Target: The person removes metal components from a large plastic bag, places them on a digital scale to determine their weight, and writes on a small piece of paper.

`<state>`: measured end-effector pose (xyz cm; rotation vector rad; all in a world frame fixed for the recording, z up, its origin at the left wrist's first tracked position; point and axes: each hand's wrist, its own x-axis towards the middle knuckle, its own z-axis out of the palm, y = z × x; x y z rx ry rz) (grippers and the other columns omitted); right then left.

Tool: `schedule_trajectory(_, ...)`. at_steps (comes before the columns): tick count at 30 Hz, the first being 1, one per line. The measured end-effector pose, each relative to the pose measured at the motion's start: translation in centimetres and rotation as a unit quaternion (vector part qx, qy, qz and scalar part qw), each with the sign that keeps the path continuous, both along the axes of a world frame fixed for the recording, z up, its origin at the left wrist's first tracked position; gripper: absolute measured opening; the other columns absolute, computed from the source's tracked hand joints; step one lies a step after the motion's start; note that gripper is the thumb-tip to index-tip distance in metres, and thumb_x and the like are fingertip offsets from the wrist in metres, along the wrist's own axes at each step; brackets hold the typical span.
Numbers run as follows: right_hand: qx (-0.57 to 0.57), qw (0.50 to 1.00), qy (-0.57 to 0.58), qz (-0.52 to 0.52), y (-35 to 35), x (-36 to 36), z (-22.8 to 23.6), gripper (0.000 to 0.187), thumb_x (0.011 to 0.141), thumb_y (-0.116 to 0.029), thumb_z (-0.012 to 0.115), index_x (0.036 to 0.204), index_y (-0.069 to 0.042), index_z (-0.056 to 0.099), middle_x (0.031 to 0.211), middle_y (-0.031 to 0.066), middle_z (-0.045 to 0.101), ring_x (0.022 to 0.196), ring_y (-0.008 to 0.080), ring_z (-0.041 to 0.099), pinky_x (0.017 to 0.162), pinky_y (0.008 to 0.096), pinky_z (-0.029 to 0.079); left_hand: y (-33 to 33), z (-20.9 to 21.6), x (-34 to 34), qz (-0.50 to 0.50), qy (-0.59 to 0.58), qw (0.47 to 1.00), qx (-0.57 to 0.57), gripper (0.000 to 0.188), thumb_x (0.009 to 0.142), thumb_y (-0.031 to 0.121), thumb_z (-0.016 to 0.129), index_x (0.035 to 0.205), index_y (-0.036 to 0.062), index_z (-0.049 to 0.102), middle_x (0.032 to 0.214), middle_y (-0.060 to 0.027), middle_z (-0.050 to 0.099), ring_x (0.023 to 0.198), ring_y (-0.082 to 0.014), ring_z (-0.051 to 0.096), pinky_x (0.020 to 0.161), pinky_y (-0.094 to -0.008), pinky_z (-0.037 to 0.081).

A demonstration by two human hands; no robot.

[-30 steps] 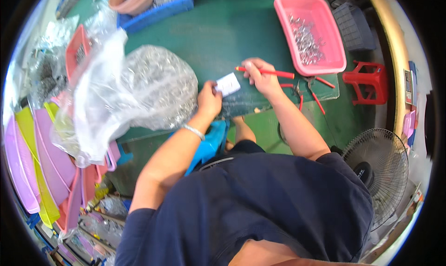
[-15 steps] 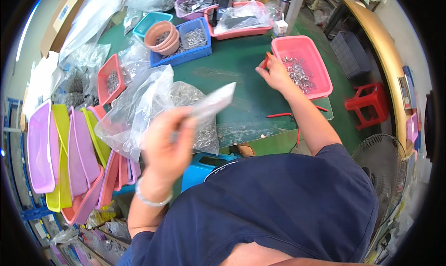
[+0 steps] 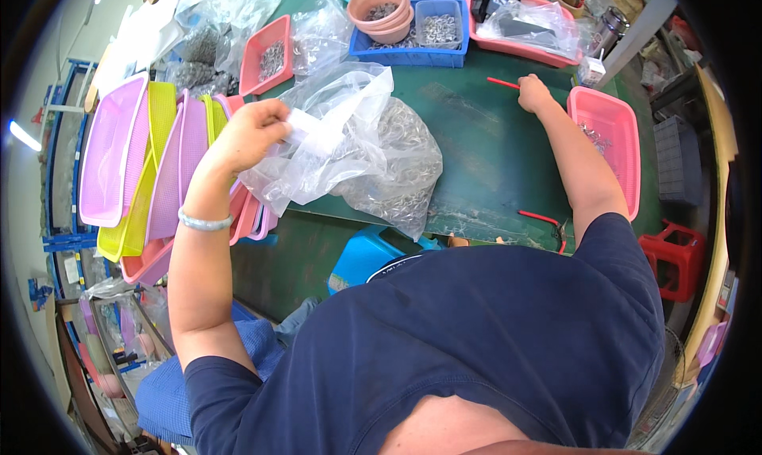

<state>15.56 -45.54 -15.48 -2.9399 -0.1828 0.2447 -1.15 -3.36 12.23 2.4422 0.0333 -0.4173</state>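
Note:
My left hand (image 3: 250, 133) is raised at the left and pinches a small clear plastic bag (image 3: 317, 131), held over a large clear bag of small metal parts (image 3: 393, 165) on the green table (image 3: 484, 153). My right hand (image 3: 533, 94) is stretched out to the far side of the table, closed on a thin red tool (image 3: 503, 82). A pink tray (image 3: 615, 141) with metal parts sits just to the right of that hand.
Pink and yellow trays (image 3: 151, 161) are stacked on edge at the left. A blue tray (image 3: 421, 30), a round pinkish bowl (image 3: 381, 10), a small pink tray (image 3: 266, 54) and more bags lie at the back. Red pliers (image 3: 544, 221) lie near the front edge. A red stool (image 3: 675, 256) stands at right.
My left hand has carried the small clear bag left and up, over the big bag. My right hand has left the pink tray and now sits on the table at the red tool.

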Motion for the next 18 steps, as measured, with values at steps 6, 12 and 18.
schedule_trajectory(6,-0.086,0.994,0.002,-0.068,-1.1,2.7,-2.0,0.024,0.081,-0.011,0.041,0.097,-0.004,0.057,0.107,0.0161,0.053,0.099,0.0318,0.054,0.081,0.0436,0.044,-1.1,-4.5,4.0,-0.18,0.037,0.97,0.159,0.016,0.073,0.013,0.057,0.082,-0.0006,0.058,0.07,-0.014,0.06,0.064,-0.025,0.056,0.062,-0.0318,0.044)
schedule_trajectory(12,-0.11,0.985,-0.042,-0.123,-1.7,4.9,-2.5,0.027,0.082,-0.015,0.039,0.098,-0.007,0.058,0.107,0.0115,0.054,0.101,0.0268,0.051,0.083,0.0439,0.041,-0.8,-9.9,6.4,-0.15,0.171,0.973,0.05,0.023,0.071,0.019,0.059,0.088,0.0032,0.061,0.079,-0.0167,0.062,0.074,-0.0313,0.058,0.068,-0.036,0.045)
schedule_trajectory(18,-0.102,0.983,-0.138,-0.059,0.7,3.8,-2.4,0.027,0.077,-0.013,0.047,0.103,-0.006,0.055,0.106,0.0115,0.053,0.1,0.0276,0.05,0.084,0.0458,0.038,-3.4,-5.1,4.8,-0.19,0.167,0.956,0.15,0.019,0.08,0.01,0.05,0.093,-0.0017,0.059,0.078,-0.0072,0.059,0.075,-0.013,0.055,0.065,-0.0287,0.044)
